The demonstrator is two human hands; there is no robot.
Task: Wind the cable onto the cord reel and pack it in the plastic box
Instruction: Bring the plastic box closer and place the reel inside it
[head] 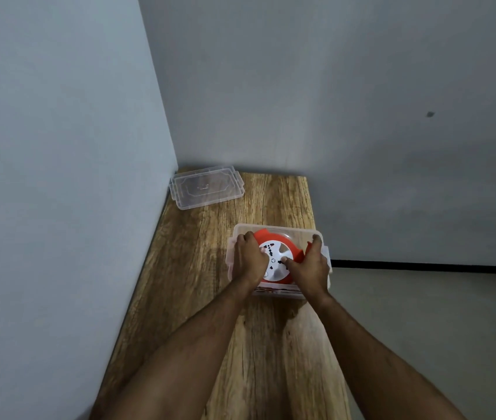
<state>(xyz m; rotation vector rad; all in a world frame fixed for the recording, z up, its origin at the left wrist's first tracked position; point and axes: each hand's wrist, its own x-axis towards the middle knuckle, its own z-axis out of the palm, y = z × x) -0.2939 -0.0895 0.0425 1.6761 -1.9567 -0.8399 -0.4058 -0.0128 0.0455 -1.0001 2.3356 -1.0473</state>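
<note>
An orange cord reel (277,237) with a white socket face lies flat inside the clear plastic box (274,228) on the wooden table. My left hand (248,259) grips the reel's left side, fingers over its far rim. My right hand (309,265) holds the reel's right side, thumb on the white face and fingers by the orange handle. The cable itself is hidden from view. The box's clear lid (207,187) lies apart at the table's far left corner.
The narrow wooden table (240,344) stands in a corner, with a wall along its left side and another behind it. Its right edge drops to the floor, where a black strip (422,266) runs along the wall base.
</note>
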